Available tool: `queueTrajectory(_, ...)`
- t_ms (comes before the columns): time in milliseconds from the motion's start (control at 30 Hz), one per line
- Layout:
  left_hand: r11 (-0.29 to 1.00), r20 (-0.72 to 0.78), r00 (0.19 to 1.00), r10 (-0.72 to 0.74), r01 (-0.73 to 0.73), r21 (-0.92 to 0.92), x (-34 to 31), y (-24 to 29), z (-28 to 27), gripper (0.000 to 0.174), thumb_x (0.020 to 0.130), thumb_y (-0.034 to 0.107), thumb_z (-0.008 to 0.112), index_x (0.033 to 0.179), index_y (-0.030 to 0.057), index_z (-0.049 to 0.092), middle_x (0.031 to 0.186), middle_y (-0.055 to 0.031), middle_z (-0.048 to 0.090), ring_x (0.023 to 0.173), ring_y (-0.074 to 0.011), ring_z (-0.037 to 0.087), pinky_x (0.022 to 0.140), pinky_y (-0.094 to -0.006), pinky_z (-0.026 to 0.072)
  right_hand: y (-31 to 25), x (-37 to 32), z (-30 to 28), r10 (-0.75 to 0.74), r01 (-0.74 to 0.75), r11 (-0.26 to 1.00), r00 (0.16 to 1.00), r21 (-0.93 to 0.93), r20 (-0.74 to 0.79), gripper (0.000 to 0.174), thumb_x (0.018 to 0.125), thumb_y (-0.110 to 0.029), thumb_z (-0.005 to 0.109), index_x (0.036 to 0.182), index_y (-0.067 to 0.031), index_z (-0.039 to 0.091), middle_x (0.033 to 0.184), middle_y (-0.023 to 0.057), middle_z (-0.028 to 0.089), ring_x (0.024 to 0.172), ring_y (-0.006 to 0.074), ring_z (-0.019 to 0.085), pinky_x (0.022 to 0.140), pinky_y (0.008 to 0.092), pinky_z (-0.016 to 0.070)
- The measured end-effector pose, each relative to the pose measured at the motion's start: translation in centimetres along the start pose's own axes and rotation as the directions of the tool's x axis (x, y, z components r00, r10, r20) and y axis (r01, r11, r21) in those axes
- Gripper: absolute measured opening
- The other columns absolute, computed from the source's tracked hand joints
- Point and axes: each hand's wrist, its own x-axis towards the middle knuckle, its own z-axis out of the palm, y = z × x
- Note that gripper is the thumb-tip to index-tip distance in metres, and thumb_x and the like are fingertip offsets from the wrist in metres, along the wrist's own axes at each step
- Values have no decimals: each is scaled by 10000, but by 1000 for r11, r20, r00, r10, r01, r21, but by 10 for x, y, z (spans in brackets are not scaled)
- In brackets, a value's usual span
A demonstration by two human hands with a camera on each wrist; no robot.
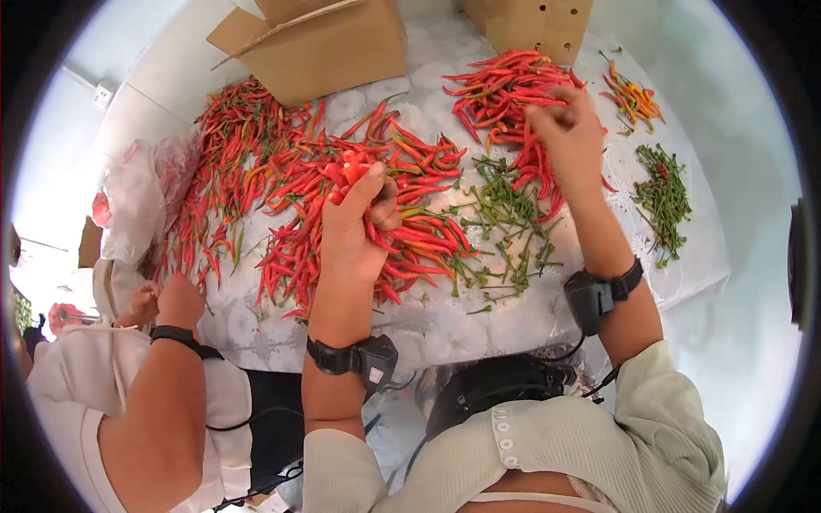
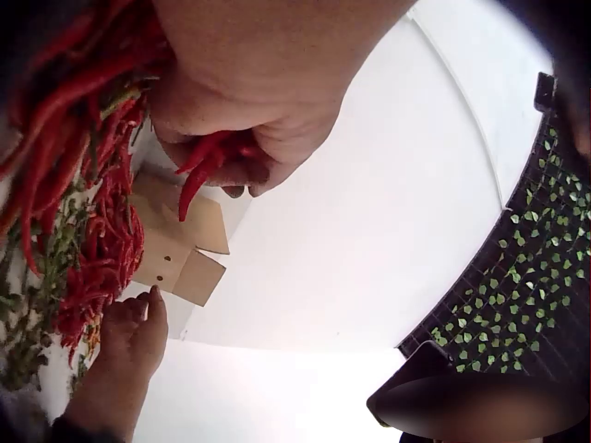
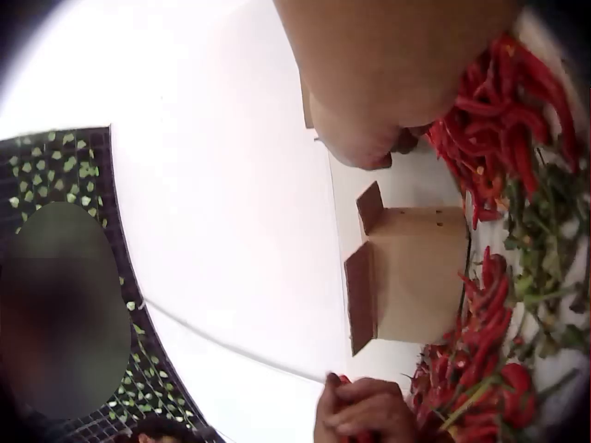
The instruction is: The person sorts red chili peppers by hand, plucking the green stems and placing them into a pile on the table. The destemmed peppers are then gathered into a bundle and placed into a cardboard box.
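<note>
My left hand [image 1: 355, 224] grips a small bunch of red chili peppers [image 1: 349, 169], held over a large heap of red chilies [image 1: 295, 256]. In the left wrist view, the chilies [image 2: 209, 166] poke out from between its thumb and curled fingers. Over the far pile of stemless-looking red chilies [image 1: 500, 94] hovers my right hand [image 1: 571, 141], its fingers loosely bent and nothing visible between them. Loose green stems [image 1: 513, 209] lie scattered between the two piles.
A bundle of green stems [image 1: 663, 201] and some orange chilies [image 1: 633, 98] lie to the right. Cardboard boxes [image 1: 329, 51] stand at the back. Beside me on the left, another person's hand [image 1: 178, 299] works near more chilies and a plastic bag [image 1: 141, 197].
</note>
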Motion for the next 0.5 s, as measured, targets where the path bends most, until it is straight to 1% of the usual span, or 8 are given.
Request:
queueTrajectory(33, 1000, 7, 1000, 4, -4, -6, 0, 1, 1, 106, 825, 148, 623, 859, 58, 577, 702, -25, 566, 491, -53, 394, 443, -210, 298, -5, -8, 6, -89, 98, 991, 992, -93, 91, 234, 752, -117, 648, 956, -21, 587, 811, 82, 625, 670, 148, 592, 607, 275, 473)
queueTrajectory(100, 999, 5, 1000, 12, -12, 35, -3, 2, 8, 111, 883, 195, 559, 849, 91, 543, 768, -4, 552, 551, -39, 420, 476, -186, 364, -1, -23, 21, -234, 299, 945, 901, -132, 364, 236, 708, -110, 663, 924, -40, 600, 818, 97, 606, 738, 212, 591, 665, 324, 472)
queueTrajectory(167, 1000, -24, 1000, 14, -13, 27, 0, 0, 4, 128, 894, 217, 547, 846, 99, 544, 782, -8, 557, 585, -54, 454, 512, -200, 400, 3, -34, 33, -344, 504, 830, 800, -239, 492, 239, 689, -133, 672, 901, -44, 606, 824, 102, 587, 800, 250, 568, 711, 359, 459)
queueTrajectory(200, 999, 33, 999, -2, 1, 37, 1, 1, 2, 164, 902, 257, 534, 836, 107, 540, 815, -21, 570, 668, -98, 527, 587, -247, 460, 4, -37, 38, -379, 597, 753, 738, -277, 558, 241, 680, -144, 677, 890, -45, 609, 827, 105, 577, 832, 269, 556, 733, 377, 453)
queueTrajectory(300, 1000, 58, 998, 14, -15, 19, 0, -2, 6, 175, 900, 268, 535, 833, 107, 537, 833, -39, 581, 723, -142, 569, 624, -294, 491, 5, -39, 47, -301, 591, 702, 752, -397, 586, 249, 673, -172, 681, 881, -55, 612, 832, 104, 560, 872, 284, 528, 762, 403, 435)
queueTrajectory(333, 997, 37, 999, 39, -37, -71, 1, -6, 7, 183, 882, 246, 568, 884, 64, 543, 821, -90, 612, 665, -170, 583, 574, -322, 494, 6, -39, 48, -294, 594, 690, 752, -414, 589, 245, 679, -175, 677, 882, -55, 612, 834, 104, 562, 863, 283, 530, 760, 401, 437)
queueTrajectory(433, 996, 98, 994, 37, -29, -81, 1, -9, 8, 176, 880, 244, 573, 855, 73, 538, 815, -80, 608, 677, -168, 580, 581, -327, 496, 8, -35, 50, -287, 609, 670, 740, -425, 609, 231, 691, -176, 666, 880, -55, 611, 833, 105, 569, 843, 283, 531, 758, 398, 439)
queueTrajectory(500, 1000, 72, 997, 23, -22, -2, -3, -6, 12, 161, 872, 234, 586, 837, 86, 535, 780, -54, 591, 650, -143, 557, 567, -316, 483, 9, -35, 48, -289, 625, 683, 706, -377, 646, 216, 693, -166, 659, 871, -53, 608, 823, 106, 576, 836, 291, 526, 761, 406, 434)
